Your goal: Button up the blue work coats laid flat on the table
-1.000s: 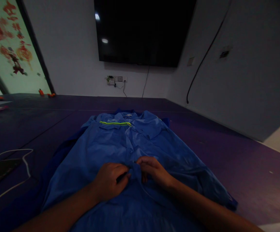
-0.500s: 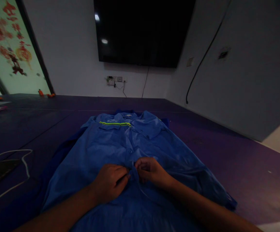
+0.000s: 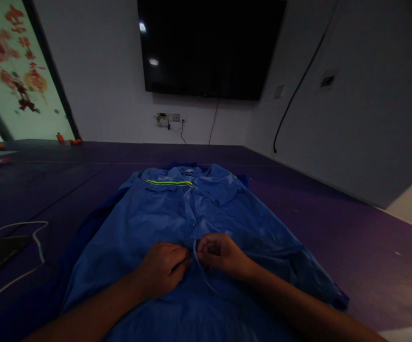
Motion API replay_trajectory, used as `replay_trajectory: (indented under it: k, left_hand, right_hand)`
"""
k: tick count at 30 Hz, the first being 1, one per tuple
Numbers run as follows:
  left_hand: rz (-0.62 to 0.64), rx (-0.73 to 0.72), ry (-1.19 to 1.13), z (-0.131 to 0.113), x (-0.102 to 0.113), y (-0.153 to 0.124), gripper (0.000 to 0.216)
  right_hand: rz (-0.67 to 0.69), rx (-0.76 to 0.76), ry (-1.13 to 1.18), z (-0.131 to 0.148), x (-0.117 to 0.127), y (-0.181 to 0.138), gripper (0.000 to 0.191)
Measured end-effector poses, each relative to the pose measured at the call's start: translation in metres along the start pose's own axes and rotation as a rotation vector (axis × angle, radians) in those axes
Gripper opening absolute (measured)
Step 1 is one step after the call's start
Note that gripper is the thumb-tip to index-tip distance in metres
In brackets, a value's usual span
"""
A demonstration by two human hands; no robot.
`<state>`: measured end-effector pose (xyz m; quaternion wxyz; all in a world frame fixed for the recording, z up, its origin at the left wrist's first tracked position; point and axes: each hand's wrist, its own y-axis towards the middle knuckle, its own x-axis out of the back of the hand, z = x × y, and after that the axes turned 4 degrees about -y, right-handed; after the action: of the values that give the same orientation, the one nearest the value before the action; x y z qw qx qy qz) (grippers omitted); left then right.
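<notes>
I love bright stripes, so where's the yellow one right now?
In the head view, the yellow-green stripe is at the upper left of the blue shirt, just below the pale letters and farther off than the left hand.

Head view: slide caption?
Left hand and right hand at the front opening of a blue shirt on a purple surface.

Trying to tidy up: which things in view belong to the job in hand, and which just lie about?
In the job:
blue shirt
left hand and right hand, at its front

Apparently lying about:
dark flat object, lower left
white cable beside it
orange items, back left
</notes>
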<state>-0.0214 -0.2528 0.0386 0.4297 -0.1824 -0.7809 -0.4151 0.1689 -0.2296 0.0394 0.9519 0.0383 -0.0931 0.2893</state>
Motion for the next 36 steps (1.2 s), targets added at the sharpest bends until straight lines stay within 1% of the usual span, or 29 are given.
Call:
replay_trajectory:
  k: [5, 10, 16, 23, 30, 36]
  left_hand:
    - [-0.011, -0.026, -0.030, 0.0011, -0.0005, 0.0003, 0.024]
    - [-0.037, -0.045, 0.010, 0.0026, -0.0028, -0.0001, 0.024]
    - [-0.047, -0.030, 0.034, -0.0009, -0.0004, 0.0009, 0.021]
    - [-0.086, 0.011, -0.004, -0.0001, 0.0018, -0.0004, 0.009]
    - [-0.090, 0.026, -0.053, -0.0006, 0.0023, -0.0002, 0.014]
    - [-0.085, 0.100, -0.087, -0.0011, 0.0029, -0.0005, 0.029]
  right_hand:
    - [0.026, 0.006, 0.011, -0.0019, 0.0001, 0.0006, 0.035]
    - [0.044, 0.005, 0.012, -0.0024, 0.0001, 0.0006, 0.036]
    - [0.082, 0.042, -0.002, -0.0009, 0.0002, -0.0009, 0.036]
    - [0.106, 0.016, 0.018, -0.0016, 0.0013, -0.0001, 0.036]
    - [0.100, 0.015, 0.022, -0.0012, 0.0009, -0.0005, 0.036]
    - [0.110, 0.017, 0.037, -0.0024, 0.0009, 0.0004, 0.036]
